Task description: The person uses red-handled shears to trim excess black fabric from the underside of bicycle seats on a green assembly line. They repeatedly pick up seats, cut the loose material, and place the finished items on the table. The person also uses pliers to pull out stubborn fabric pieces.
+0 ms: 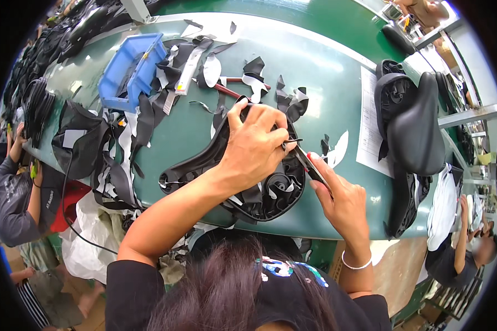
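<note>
An upturned black bicycle saddle (204,160) lies on the green table (326,88) in front of me, its underside with folded black cover flaps facing up. My left hand (254,146) rests on the saddle's rear edge and pinches a flap of the cover. My right hand (337,193) holds a thin dark-bladed tool with a red handle (309,163), its tip against the cover edge next to the left fingers.
A blue plastic bin (131,69) stands at the far left among black and white trimmings (248,77). Finished saddles (414,127) are stacked at the right beside a white paper sheet (370,121). Other people sit at the left (11,193) and lower right (458,248).
</note>
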### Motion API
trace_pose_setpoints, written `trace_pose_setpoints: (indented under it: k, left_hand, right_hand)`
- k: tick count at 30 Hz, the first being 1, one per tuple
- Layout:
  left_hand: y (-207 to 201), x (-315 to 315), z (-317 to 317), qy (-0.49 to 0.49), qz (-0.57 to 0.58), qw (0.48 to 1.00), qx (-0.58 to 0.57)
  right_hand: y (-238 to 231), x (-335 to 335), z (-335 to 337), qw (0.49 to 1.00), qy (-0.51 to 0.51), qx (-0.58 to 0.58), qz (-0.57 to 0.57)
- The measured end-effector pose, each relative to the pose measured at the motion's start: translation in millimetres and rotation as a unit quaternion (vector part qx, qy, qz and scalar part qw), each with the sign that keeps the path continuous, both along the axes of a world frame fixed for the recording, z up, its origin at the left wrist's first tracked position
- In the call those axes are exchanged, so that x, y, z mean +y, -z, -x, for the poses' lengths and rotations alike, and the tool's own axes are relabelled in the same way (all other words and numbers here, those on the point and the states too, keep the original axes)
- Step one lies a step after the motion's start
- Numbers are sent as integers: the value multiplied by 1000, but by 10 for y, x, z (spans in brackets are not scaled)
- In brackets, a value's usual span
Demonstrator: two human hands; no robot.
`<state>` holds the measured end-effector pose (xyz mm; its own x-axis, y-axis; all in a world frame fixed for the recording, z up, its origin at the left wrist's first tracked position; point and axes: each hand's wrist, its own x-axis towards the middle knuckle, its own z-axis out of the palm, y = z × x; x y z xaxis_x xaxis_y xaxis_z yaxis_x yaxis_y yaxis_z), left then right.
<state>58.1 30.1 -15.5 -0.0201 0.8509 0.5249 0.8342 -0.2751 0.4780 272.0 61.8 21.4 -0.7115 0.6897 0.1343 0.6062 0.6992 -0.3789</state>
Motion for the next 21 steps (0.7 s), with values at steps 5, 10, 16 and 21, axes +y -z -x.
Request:
trace_pose_setpoints:
  k: [5, 10, 16, 21]
  left_hand:
    - [-80, -37, 110, -214, -86, 971, -64]
    - [-118, -153, 376, -135, 58, 774, -615]
    - [-253, -504, 341, 8, 44, 776, -629]
    - [-417, -455, 943, 175, -69, 636, -748]
  right_hand:
    - [-339, -359, -275, 990, 30, -122, 62]
    - [-352, 112, -64, 984, -20, -147, -96]
    - [-442, 702, 190, 966, -209, -138, -60]
    - [-512, 52, -102, 961, -130, -232, -71]
